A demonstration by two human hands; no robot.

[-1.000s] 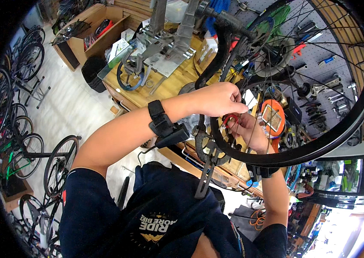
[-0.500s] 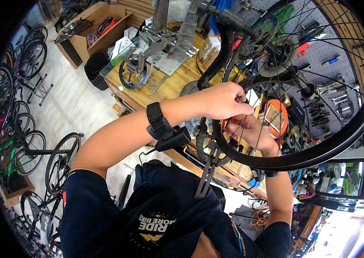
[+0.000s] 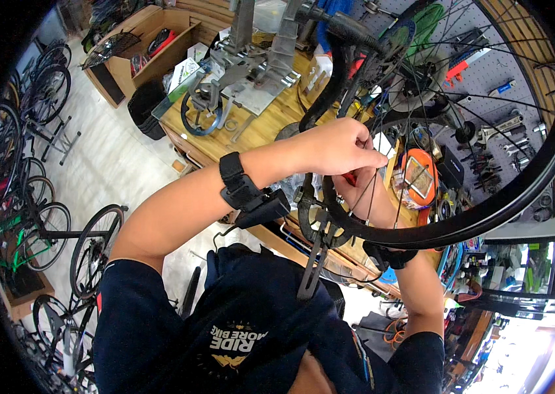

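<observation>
A spoked bicycle wheel with a black rim sits upright in a dark truing stand, at the right of the view. A slotted metal gauge arm hangs from the stand near the rim. My left hand reaches across to the spokes, thumb and forefinger pinched together on a thin spoke. Just below it, my right hand is among the spokes close to the rim, fingers closed around a small red tool. Most of that tool is hidden by both hands.
A wooden workbench carries a metal fixture and an orange round container. Wrenches and pliers hang on a grey pegboard behind the wheel. Bicycles line the left side, and a wooden box stands at the back left.
My right hand has shifted left with the red tool, more under the left hand. The wheel's spokes and rim have changed position slightly. My left hand has stayed almost in place.
</observation>
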